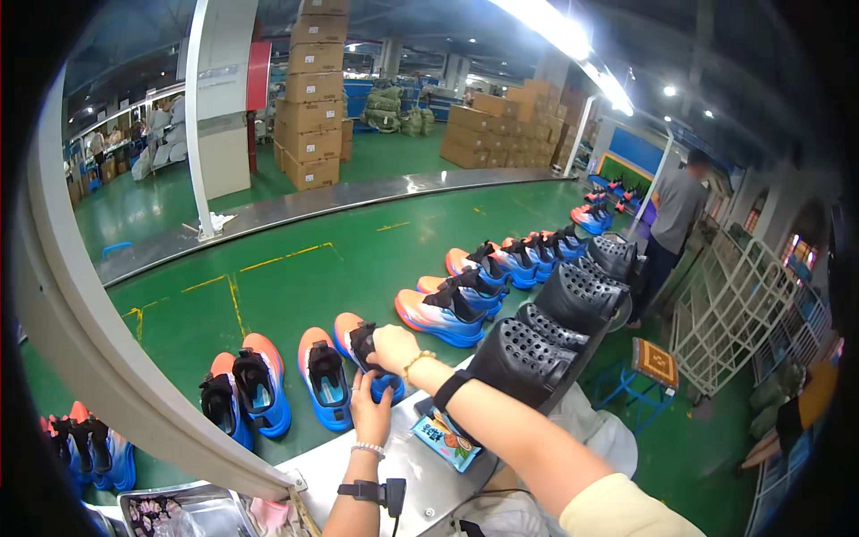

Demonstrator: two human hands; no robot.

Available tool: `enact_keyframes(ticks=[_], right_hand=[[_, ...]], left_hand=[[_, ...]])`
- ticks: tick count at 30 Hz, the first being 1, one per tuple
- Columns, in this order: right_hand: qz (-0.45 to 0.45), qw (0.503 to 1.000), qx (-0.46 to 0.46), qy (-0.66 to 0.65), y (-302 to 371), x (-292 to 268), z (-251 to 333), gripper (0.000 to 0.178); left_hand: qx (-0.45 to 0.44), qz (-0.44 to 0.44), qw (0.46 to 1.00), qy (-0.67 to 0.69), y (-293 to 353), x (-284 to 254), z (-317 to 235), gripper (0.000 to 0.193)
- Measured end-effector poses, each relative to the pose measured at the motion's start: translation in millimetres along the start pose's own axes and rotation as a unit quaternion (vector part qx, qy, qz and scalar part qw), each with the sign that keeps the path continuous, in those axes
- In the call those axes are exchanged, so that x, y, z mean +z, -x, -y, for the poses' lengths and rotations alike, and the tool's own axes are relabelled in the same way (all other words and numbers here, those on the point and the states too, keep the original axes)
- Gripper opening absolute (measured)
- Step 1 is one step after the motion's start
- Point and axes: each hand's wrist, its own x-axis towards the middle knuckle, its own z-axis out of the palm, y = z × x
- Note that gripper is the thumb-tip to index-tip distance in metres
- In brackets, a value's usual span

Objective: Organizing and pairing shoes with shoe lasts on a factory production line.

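Your fingers close on one shoe [365, 351], blue with an orange sole edge and a black tongue. Your right hand [392, 348] curls over its top, fingers wrapped down on the black upper, while your left hand [369, 410] comes up from below and grips its near end, thumb and fingers pressed against the blue side. Whether the left fingertips reach under the sole, you cannot tell.

That shoe sits on the green belt [295, 277], just past the edge of the metal table [403, 465] your forearms cross. Its long axis runs away from you and a little to the left, orange toe at the far end beyond your fingers, heel toward you under the left palm.

Just left of your fingers lies a matching shoe [324, 376], parallel and close but apart from the held one. Further left is another pair [243, 387], pointing the same way. To the right of your fingers, more shoes [443, 315] line the belt into the distance. Near your right wrist stands a row of black perforated moulds [528, 353], and a colourful packet [445, 438] lies beneath that forearm.
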Motion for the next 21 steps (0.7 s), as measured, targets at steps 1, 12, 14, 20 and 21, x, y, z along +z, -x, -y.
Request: enact_keyframes(ticks=[1,12,14,20,21], right_hand=[[-0.012,1.0,0.0,0.026,-2.1,8.6,3.1,0.037],[-0.031,0.997,0.059,-0.026,-0.6,11.9,11.0,0.035],[-0.033,0.997,0.061,-0.03,-0.2,22.5,8.3,0.034],[0.009,0.994,0.102,-0.035,-20.2,55.6,4.7,0.029],[0.013,0.993,0.115,-0.034,-25.5,60.6,4.8,0.026]], left_hand=[[-0.007,0.01,1.0,0.01,-1.2,-1.9,4.5,0.04],[-0.021,-0.026,0.999,-0.011,-3.7,0.9,-4.5,0.042],[-0.033,-0.027,0.999,0.006,-3.6,2.5,-1.7,0.042],[-0.036,-0.008,0.999,0.016,-3.0,3.1,8.4,0.039],[-0.035,-0.008,0.999,0.015,-2.3,3.8,8.7,0.039]])
